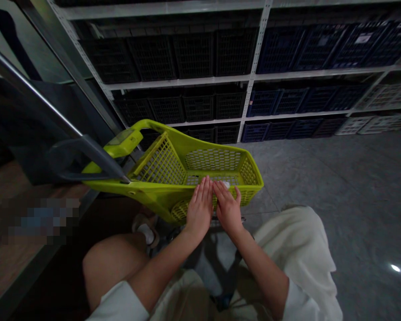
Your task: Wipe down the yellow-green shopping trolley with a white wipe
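Note:
A yellow-green plastic shopping cart (217, 154) with lattice sides stands in front of me. My left hand (200, 205) lies at its near rim, back upward, fingers stretched out and side by side. Beside it, almost touching at the fingertips, my right hand (227, 207) has its fingers extended, the outermost one standing apart. Both palms are hidden; whether they press on the rim or hover just over it I cannot tell. A small white thing (226, 184) shows just past my right fingers; its kind is unclear.
White metal shelving (254, 67) along the back holds black crates (194, 55) and blue crates (280, 47). A shiny metal pole (36, 89) slants down on the left to a grey handle (100, 158) by the cart. Grey floor (364, 191) extends to the right.

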Demonstrator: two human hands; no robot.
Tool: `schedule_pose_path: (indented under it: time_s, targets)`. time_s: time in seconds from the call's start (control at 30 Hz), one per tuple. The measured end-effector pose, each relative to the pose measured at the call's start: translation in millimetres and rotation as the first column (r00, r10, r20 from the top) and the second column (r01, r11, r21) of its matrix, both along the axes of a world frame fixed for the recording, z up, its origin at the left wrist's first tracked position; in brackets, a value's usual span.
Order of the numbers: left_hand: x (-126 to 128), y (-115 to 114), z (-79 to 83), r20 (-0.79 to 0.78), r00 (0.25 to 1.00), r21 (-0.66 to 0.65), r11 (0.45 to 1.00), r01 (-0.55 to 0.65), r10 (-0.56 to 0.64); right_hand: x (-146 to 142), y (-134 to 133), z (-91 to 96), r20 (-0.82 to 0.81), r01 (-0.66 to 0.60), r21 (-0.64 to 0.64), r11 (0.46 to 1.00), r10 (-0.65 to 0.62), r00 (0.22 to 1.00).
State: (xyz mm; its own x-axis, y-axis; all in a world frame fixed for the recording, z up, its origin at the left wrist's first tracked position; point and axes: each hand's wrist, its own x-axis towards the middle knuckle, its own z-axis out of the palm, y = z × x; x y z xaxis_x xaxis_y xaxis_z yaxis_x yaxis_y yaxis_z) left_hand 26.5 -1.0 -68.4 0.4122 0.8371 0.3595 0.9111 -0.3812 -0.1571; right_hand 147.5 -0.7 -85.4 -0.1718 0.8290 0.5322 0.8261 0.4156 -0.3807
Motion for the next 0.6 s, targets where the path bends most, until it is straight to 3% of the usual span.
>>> schedule_pose_path:
  time_s: [0.1, 0.23, 0.3, 0.4, 0.53, 0.6]
  targets:
    - [-1, -1, 2.3, 0.007, 1.0, -0.021, 1.0, -0.001, 0.001, 42, 1, -12.3, 0.032, 0.028, 0.02, 0.999, -0.029, 0.999]
    - [-1, -1, 3.9, 0.033, 0.999, -0.047, 0.999, 0.021, -0.02, 117, 9, -39.9, -0.062, 0.263, 0.067, 0.962, -0.259, 0.964]
    - [-1, -1, 3.7, 0.039, 0.999, -0.051, 0.998, 0.022, -0.02, 131, 14, -45.6, -0.118, 0.358, 0.054, 0.932, -0.35, 0.929]
    - [1, -1, 3.1, 0.028, 1.0, -0.048, 0.999, 0.002, -0.001, 102, 14, -36.3, -0.117, 0.368, 0.035, 0.929, -0.362, 0.925]
    - [2, -1, 1.6, 0.019, 1.0, -0.016, 1.0, -0.004, 0.005, 23, 8, -9.5, -0.052, 0.14, 0.022, 0.99, -0.139, 0.989]
    - [1, 0, 0.8, 0.02, 1.0, -0.003, 1.0, 0.005, -0.005, 2, 5, -1.6, -0.029, 0.047, 0.018, 0.999, -0.046, 0.999]
